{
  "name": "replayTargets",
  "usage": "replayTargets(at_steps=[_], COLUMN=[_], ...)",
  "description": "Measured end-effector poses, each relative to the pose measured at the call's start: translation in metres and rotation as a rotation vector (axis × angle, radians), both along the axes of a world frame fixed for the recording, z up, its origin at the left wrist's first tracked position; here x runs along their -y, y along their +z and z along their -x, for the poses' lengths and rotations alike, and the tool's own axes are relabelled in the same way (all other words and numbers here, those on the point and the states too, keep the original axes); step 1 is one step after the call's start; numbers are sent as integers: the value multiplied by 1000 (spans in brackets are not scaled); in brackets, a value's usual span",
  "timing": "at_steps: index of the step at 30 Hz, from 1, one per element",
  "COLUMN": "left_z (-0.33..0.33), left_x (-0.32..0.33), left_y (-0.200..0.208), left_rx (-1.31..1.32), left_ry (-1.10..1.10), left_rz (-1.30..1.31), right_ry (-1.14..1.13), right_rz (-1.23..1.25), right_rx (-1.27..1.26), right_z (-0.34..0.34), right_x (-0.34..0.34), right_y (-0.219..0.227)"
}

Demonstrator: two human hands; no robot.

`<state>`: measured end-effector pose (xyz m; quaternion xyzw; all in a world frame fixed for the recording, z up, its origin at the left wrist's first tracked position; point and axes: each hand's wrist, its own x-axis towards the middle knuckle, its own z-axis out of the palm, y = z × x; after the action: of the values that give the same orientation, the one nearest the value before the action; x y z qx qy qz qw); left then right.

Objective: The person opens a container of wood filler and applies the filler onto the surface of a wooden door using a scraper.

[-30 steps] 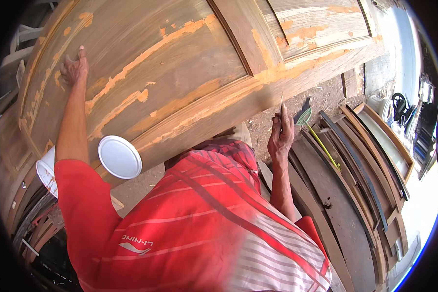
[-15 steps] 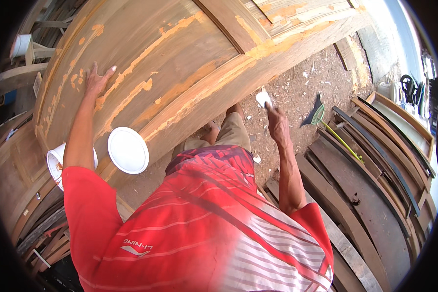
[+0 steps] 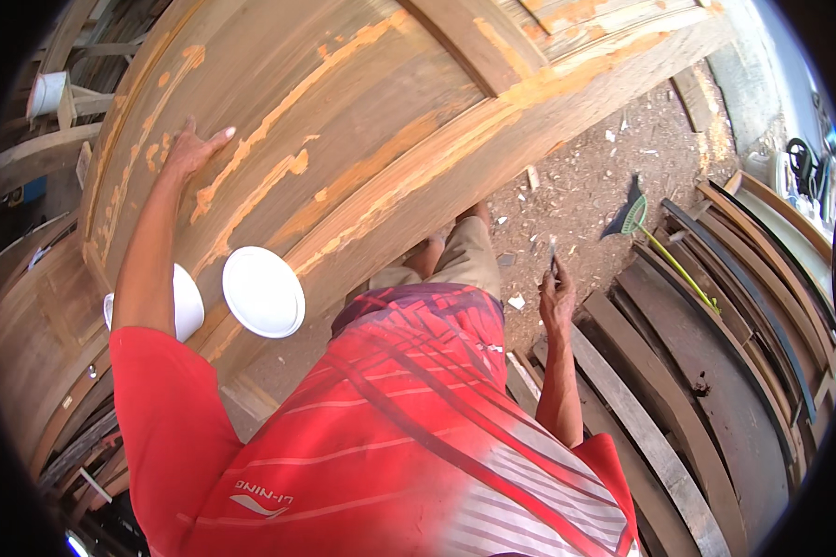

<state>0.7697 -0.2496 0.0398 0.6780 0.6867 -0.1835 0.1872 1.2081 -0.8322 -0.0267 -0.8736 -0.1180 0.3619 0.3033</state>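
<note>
A large wooden panelled door (image 3: pixel 381 121) lies in front of me, streaked with orange filler along its mouldings and grooves. My left hand (image 3: pixel 195 150) rests on its surface with fingers spread, holding nothing. Away from the door, above the littered ground, my right hand (image 3: pixel 557 295) is closed round the dark handle of a putty knife (image 3: pixel 555 265), whose blade is seen nearly edge-on. Close to my left forearm stands a white bucket (image 3: pixel 189 302), partly hidden by that arm. Beside it a round white lid (image 3: pixel 263 291) lies at the door's near edge.
Curved wooden boards (image 3: pixel 678 362) are stacked at the right. A green fan-shaped rake (image 3: pixel 634 214) with a yellow handle leans by them, next to a dark scrap (image 3: pixel 625 204). Wood chips litter the ground (image 3: pixel 567 209). Another white bucket (image 3: pixel 48 95) sits among timber at far left.
My right hand has moved down and slightly right with the putty knife, which has turned from showing its broad blade to nearly edge-on. The left hand stays flat on the door.
</note>
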Motion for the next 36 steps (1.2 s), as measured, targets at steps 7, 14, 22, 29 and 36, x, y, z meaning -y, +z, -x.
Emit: replayTargets(at_steps=[7, 14, 22, 29, 36], left_z=[-16, -9, -7, -10, -17], left_x=[8, 7, 6, 5, 11], left_y=[9, 13, 2, 0, 13], left_rx=[-49, -15, -15, -4, -40], left_ry=[-28, -37, -64, -40, 28], left_rz=[11, -1, -31, -13, -36], right_ry=[-105, 603, 881, 1083, 882], right_rz=[-108, 68, 511, 611, 275], right_rx=[24, 600, 546, 493, -31], right_z=[-1, -54, -84, -47, -52], right_x=[-27, -163, -253, -254, -256], right_y=[33, 158, 181, 186, 237])
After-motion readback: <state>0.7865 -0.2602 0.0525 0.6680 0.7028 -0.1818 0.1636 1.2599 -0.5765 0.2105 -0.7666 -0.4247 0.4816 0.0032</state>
